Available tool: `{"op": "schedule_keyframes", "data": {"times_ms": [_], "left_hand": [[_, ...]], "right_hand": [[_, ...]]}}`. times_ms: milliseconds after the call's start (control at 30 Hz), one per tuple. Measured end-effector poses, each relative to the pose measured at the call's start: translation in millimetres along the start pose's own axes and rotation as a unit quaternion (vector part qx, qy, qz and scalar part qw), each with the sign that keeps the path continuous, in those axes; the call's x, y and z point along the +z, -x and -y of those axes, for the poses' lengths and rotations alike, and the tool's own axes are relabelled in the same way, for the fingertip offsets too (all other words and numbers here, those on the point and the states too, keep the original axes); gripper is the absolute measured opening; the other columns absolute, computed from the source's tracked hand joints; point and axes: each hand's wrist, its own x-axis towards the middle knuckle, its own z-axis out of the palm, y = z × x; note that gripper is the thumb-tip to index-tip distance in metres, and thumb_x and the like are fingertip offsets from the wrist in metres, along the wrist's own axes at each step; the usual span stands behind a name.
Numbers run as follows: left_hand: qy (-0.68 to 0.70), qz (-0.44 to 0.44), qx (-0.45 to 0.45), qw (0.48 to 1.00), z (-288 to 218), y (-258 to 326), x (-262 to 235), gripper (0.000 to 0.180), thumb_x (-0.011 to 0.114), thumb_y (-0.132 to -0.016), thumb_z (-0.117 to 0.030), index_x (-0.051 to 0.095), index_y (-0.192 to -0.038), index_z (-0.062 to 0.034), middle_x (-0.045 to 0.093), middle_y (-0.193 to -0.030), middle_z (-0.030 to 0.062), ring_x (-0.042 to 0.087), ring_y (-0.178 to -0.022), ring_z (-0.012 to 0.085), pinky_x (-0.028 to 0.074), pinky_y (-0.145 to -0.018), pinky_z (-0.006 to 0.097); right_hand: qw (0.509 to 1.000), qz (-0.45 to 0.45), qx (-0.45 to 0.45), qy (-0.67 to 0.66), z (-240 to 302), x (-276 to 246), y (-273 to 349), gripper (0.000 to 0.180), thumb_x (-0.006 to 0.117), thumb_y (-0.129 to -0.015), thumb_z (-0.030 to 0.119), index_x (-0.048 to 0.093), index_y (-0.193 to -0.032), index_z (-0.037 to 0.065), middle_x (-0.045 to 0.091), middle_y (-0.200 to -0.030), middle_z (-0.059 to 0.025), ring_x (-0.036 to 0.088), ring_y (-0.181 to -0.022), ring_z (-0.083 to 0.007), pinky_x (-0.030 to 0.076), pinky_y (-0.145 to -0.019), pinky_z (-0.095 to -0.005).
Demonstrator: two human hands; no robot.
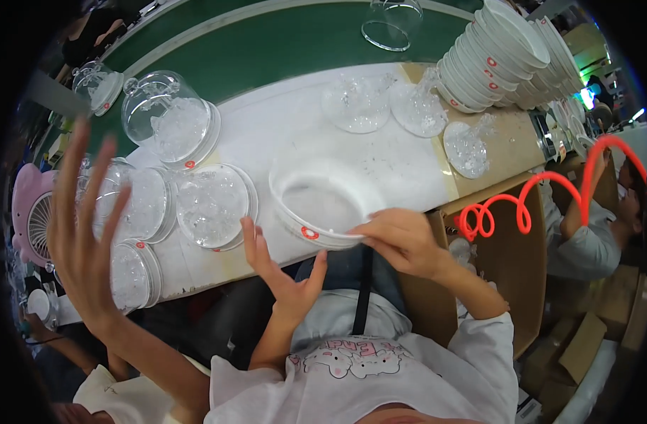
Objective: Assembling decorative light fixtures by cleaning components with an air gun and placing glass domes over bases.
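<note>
My right hand point(403, 244) pinches the near right edge of a white round base point(330, 237), a ring-like dish with a raised rim and a small red mark. The base is tilted above the white tabletop. My left hand point(288, 286) is open just left of and below it, fingers spread, apart from the base. Left of the base lies a white round base with a clear, crumpled-looking filling point(214, 205). Farther left, a clear dome point(154, 109) stands on a similar base.
White bases point(490, 60) are stacked at the back right. Clear rounded pieces point(357, 102) lie on the white table point(246, 106). A green surface point(267, 56) runs behind. A co-worker's raised hand point(90, 240), a pink fan point(33, 212), a cardboard box point(514, 283) and a red coiled hose point(525, 212) flank me.
</note>
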Motion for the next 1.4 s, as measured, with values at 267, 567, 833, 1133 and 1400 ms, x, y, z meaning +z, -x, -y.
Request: {"op": "schedule_keyframes", "data": {"times_ms": [267, 567, 833, 1133, 1400], "left_hand": [[-0.101, 0.153, -0.014, 0.983, 14, -12, 13, 0.084, 0.073, -0.073, -0.033, 0.029, -0.139, -0.0076, 0.017, -0.144, 0.0260, 0.012, -0.135, 0.0453, 0.015, -0.104, 0.059], [-0.094, 0.347, 0.004, 0.933, 32, -37, 1, 0.034, 0.064, -0.073, -0.004, 0.069, -0.103, -0.0188, 0.035, -0.142, 0.0131, 0.013, -0.136, 0.0437, 0.013, -0.108, 0.057], [-0.044, 0.218, -0.056, 0.973, 22, -22, 12, 0.063, 0.067, -0.076, -0.009, 0.041, -0.133, -0.0053, 0.018, -0.144, 0.0288, 0.011, -0.136, 0.0463, 0.021, -0.107, 0.050], [-0.029, 0.209, -0.079, 0.974, 33, -13, 22, 0.115, 0.086, -0.054, -0.030, 0.018, -0.142, -0.0017, 0.014, -0.143, 0.0259, 0.016, -0.134, 0.0434, 0.027, -0.105, 0.049], [-0.014, 0.209, -0.084, 0.974, 37, -15, 13, 0.108, 0.082, -0.061, -0.023, 0.015, -0.142, -0.0012, 0.004, -0.146, 0.0292, 0.010, -0.135, 0.0456, 0.020, -0.108, 0.050]], "right_hand": [[0.625, -0.191, 0.379, -0.655, -34, 51, 23, 0.028, 0.045, -0.094, 0.012, 0.044, -0.120, 0.002, 0.055, -0.119, -0.0135, 0.051, -0.115, -0.0219, 0.038, -0.101, -0.0361], [0.846, 0.066, 0.427, -0.312, -28, 41, 54, 0.019, 0.056, -0.089, 0.010, 0.059, -0.105, 0.001, 0.065, -0.097, -0.0082, 0.062, -0.090, -0.0136, 0.049, -0.075, -0.0261], [0.925, -0.236, 0.059, 0.291, -58, -38, -68, 0.048, 0.062, -0.076, 0.003, 0.048, -0.121, 0.009, 0.055, -0.116, -0.0143, 0.053, -0.108, -0.0310, 0.046, -0.084, -0.0362], [0.954, -0.048, 0.091, 0.283, -103, -58, -111, 0.030, 0.072, -0.072, 0.020, 0.052, -0.091, 0.008, 0.063, -0.088, -0.0064, 0.061, -0.082, -0.0270, 0.047, -0.067, -0.0358], [0.966, -0.082, 0.154, 0.193, -81, -17, -139, 0.028, 0.068, -0.075, 0.027, 0.056, -0.093, 0.009, 0.062, -0.067, -0.0087, 0.059, -0.060, -0.0264, 0.046, -0.057, -0.0354]]}}
